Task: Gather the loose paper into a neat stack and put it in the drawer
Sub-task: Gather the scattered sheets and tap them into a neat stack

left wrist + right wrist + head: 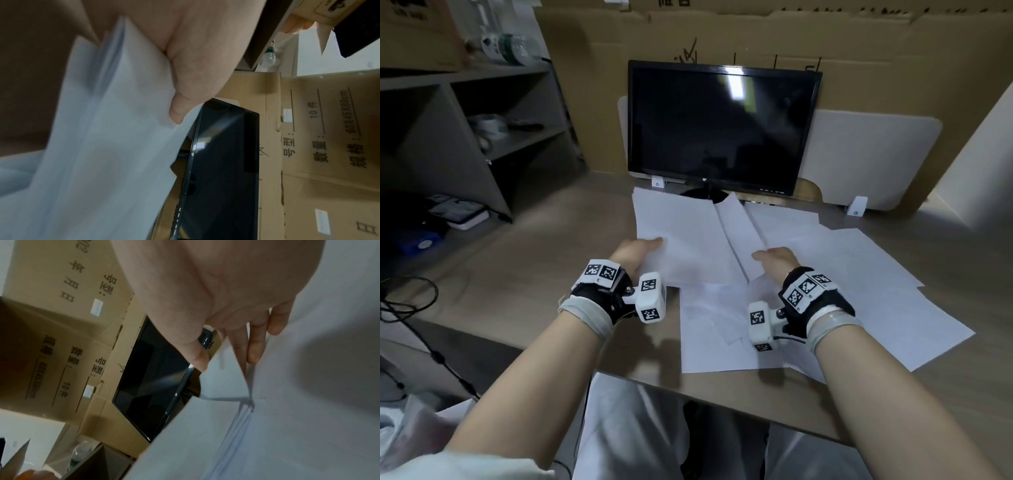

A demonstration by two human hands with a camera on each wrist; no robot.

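Cardboard walls back one dark monitor point(722, 126) on the counter point(544, 260), where loose paper point(859, 274) lies fanned, sheets overlapping beyond counting. Left hand point(635, 255) pinches several sheets point(681, 233); right hand point(777, 260) pinches another sheet point(743, 236), fingers point(255, 344) straight beneath.

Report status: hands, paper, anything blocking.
Left hand grips a lifted bundle of paper; right hand pinches a sheet's edge. More sheets loose on desk. Monitor right behind; drawer not in view.

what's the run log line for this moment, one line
phase: gathering | left hand: grips lifted sheets | right hand: pinches a sheet | loose paper: spread on desk | drawer: unseen
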